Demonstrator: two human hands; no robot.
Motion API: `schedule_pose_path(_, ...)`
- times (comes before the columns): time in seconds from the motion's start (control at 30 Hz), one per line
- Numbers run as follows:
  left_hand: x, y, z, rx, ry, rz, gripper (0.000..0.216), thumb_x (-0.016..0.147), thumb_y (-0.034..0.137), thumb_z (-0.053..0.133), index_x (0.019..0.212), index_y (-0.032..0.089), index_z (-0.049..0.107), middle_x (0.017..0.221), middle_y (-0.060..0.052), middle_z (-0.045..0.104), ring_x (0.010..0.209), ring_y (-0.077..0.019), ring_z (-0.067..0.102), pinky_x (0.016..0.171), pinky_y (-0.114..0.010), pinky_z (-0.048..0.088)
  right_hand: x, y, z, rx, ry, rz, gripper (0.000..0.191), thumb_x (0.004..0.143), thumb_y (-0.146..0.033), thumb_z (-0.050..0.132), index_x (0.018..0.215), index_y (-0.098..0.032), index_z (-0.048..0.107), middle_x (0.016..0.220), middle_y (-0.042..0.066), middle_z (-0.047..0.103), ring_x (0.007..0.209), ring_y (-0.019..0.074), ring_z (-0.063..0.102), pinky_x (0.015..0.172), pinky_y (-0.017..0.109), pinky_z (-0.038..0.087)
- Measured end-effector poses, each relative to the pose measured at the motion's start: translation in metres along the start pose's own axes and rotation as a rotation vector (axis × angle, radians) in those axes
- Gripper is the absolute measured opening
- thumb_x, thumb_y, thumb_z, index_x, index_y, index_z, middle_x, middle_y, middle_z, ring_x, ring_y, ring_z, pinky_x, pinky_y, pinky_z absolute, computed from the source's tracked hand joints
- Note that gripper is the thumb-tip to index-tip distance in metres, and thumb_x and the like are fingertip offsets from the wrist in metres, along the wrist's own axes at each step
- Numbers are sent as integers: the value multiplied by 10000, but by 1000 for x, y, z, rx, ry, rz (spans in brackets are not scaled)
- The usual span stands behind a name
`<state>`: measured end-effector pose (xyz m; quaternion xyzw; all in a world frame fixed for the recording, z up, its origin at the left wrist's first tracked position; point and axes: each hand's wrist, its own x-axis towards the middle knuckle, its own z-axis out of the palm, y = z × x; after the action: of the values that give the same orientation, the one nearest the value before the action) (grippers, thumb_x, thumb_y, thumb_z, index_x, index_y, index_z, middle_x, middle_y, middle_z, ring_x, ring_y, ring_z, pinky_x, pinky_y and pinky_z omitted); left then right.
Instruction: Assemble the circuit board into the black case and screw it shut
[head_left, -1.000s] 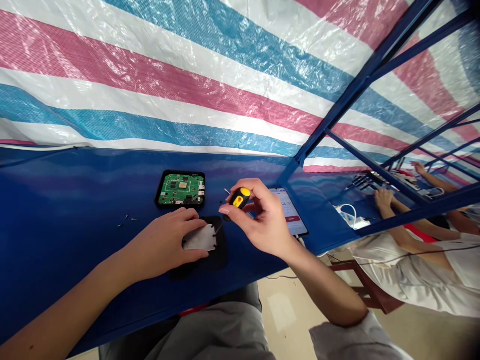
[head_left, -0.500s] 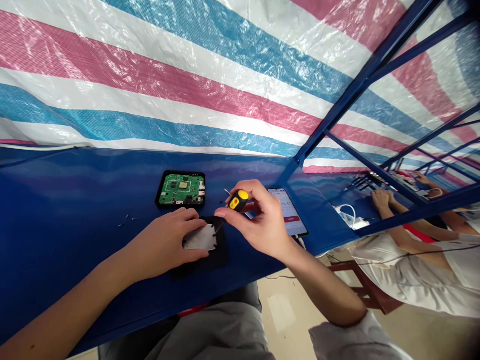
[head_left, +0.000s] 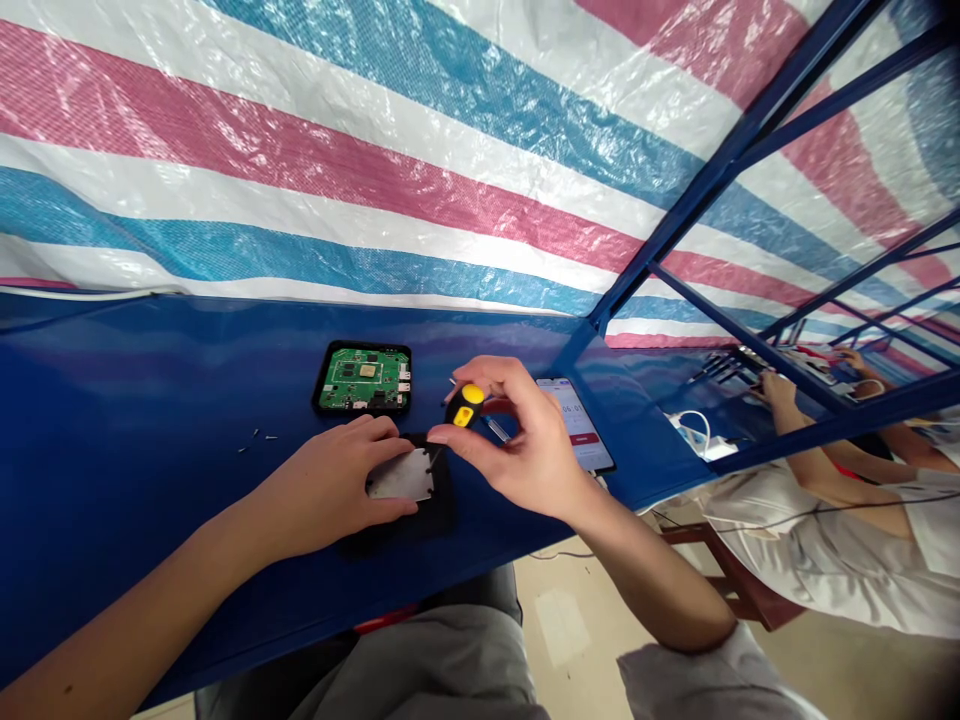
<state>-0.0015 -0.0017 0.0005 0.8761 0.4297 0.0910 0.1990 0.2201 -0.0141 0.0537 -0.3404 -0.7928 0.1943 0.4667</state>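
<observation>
Yellow-capped screwdriver (head_left: 463, 405), pinched in the right hand (head_left: 525, 450), tips onto a corner of the metal plate (head_left: 405, 478), still seated in its black shell (head_left: 444, 500) under the flat left hand (head_left: 330, 485), while the green board (head_left: 365, 378) and loose screws (head_left: 255, 437) already lie aside.

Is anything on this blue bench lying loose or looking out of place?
A few tiny screws lie loose on the blue table, left of the left hand, in no tray, so they could roll off. The right hand holds a yellow screwdriver. Nothing looks spilled or damaged.
</observation>
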Motion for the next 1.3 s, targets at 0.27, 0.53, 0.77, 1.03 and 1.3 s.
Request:
schedule_pose_path(0.27, 1, -3, 3, 5, 19, 20, 531, 807, 605, 636, 1204, 256, 681, 1166, -49, 638, 1044, -270, 616, 837, -342, 480, 6, -3, -11, -6, -115, -63, 280, 877, -130, 584, 1136, -234, 604, 1100, 67, 666, 1007, 192, 645, 865, 346, 551)
schedule_pose_path(0.53, -1, -2, 1, -1, 26, 9, 533, 801, 607, 638, 1205, 264, 683, 1170, -50, 646, 1048, -277, 619, 832, -340, 486, 7, 0, -10, 31, -114, -69, 303, 905, -165, 587, 1197, -244, 585, 1077, 64, 649, 996, 188, 639, 871, 356, 561)
schedule_pose_path(0.77, 0, -1, 0, 2, 6, -3, 545, 795, 616, 634, 1214, 270, 681, 1196, -58, 646, 1079, -292, 610, 864, -360, 488, 7, 5, -9, 5, -104, -91, 260, 895, -234, 644, 1153, -242, 611, 1132, 74, 653, 1075, 214, 628, 938, 390, 547)
schedule_pose_path(1.03, -1, -3, 2, 7, 18, 7, 542, 802, 613, 634, 1215, 266, 680, 1179, -51, 645, 1076, -287, 610, 854, -355, 486, 8, 3, -7, 166, -150, -55, 254, 938, -129, 503, 1160, -234, 569, 1222, 91, 633, 1186, 208, 610, 992, 402, 529)
schedule_pose_path(1.3, 0, -2, 2, 27, 5, 8, 543, 820, 612, 623, 1228, 257, 666, 1195, -59, 634, 1083, -286, 601, 859, -361, 478, 10, 3, -5, 197, -146, -28, 390, 939, -183, 580, 1313, -258, 497, 1122, 54, 673, 1063, 168, 655, 932, 340, 564)
